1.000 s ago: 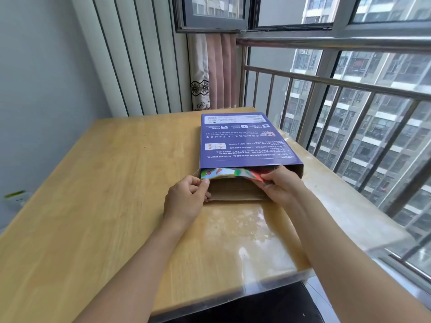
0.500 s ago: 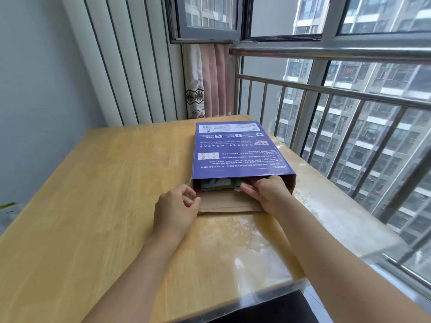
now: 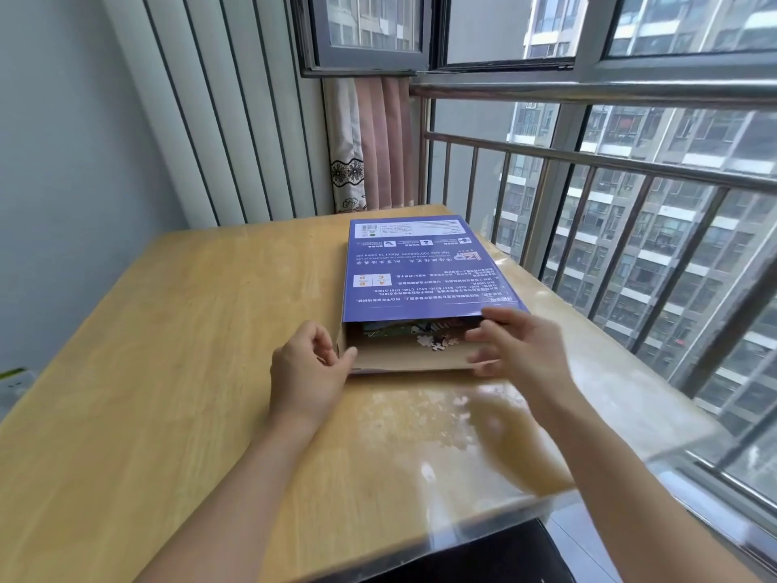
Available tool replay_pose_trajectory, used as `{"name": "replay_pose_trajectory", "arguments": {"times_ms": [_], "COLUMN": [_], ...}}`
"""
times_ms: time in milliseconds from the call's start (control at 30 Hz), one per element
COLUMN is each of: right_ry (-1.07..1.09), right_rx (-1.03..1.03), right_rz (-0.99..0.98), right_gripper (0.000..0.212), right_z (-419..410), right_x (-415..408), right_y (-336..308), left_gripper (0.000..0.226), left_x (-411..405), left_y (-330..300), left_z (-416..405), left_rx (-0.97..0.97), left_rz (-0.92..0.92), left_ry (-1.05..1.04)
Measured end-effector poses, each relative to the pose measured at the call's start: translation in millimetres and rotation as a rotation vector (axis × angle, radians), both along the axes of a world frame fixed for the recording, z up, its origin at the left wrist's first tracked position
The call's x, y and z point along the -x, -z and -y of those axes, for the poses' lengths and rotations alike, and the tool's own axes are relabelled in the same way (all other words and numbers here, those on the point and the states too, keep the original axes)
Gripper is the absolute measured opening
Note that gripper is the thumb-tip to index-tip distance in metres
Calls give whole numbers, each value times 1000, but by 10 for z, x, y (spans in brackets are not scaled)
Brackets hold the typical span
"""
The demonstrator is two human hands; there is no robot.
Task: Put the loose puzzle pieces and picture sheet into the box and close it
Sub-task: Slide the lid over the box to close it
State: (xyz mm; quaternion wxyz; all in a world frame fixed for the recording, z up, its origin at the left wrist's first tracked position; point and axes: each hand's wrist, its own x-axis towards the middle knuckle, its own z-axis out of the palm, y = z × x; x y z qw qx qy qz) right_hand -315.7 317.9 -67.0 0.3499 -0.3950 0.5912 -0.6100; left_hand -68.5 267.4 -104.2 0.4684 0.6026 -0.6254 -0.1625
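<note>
A flat purple puzzle box lies on the wooden table, its open end facing me. Inside the opening the colourful picture sheet shows, with a few loose puzzle pieces lying on the brown inner flap. My left hand pinches the box's near left corner with thumb and fingers. At the near right corner is my right hand, blurred, its fingers spread, the upper ones touching the edge of the purple top panel.
A metal railing and windows run along the table's right side. A pink curtain hangs behind the table's far edge. A clear cover on the table reflects light near its front right corner.
The picture sheet has gone from sticking out of the opening to fully inside. My right hand has pulled out of the opening to the box's right corner. The camera has tilted.
</note>
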Motion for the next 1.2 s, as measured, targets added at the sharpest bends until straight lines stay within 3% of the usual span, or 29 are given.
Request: {"name": "replay_pose_trajectory", "arguments": {"times_ms": [67, 133, 200, 233, 267, 367, 533, 633, 700, 767, 833, 867, 933, 1033, 1200], "right_ry": [263, 332, 135, 33, -40, -174, -486, -661, -595, -317, -30, -16, -297, -710, -634], "right_rx": [107, 20, -168, -211, -200, -103, -11, -25, -25, 0, 232, 395, 534, 311, -83], "right_rz": [-517, -782, -700, -635, -609, -649, -581, -425, -405, -543, -835, -924, -1008, -1237, -1318], "right_gripper": [20, 43, 66, 67, 63, 62, 74, 76, 76, 74, 59, 44, 18, 34, 66], "right_z": [-25, 83, 206, 241, 261, 259, 276, 306, 334, 333, 289, 248, 168, 180, 412], "right_x": [250, 457, 554, 548, 535, 466, 351, 322, 266, 184, 54, -58, -332, -715, -753], "right_y": [-30, -13, 25, 49, 81, 125, 136, 95, 168, 233, 236, 192, 69, 86, 122], "left_gripper": [38, 52, 55, 40, 15, 37, 9, 28, 46, 48, 43, 41, 39, 39, 39], "left_x": [-6, -45, -34, -29, -27, -135, -518, -583, -637, -674, -665, -658, -643, -631, -622], "left_y": [-19, -32, -42, -48, -53, -63, -98, -134, -142, -151, -158, -143, -109, -69, -36], "left_z": [50, 114, 141, 140, 133, 153, 168, 136, 151, 173, 175, 171, 181, 194, 212], "left_rx": [-1, -59, -112, -95, -66, -25, -50, -186, -259, -259, -237, -226, -206, -163, -117], "left_rz": [-17, -16, 16, 38, 81, 142, 65, -102, -210, -224, -199, -191, -177, -150, -114], "left_ry": [-27, 0, 45, 60, 72, -9, -139, -23, 88, 98, 71, 63, 53, 34, 4]}}
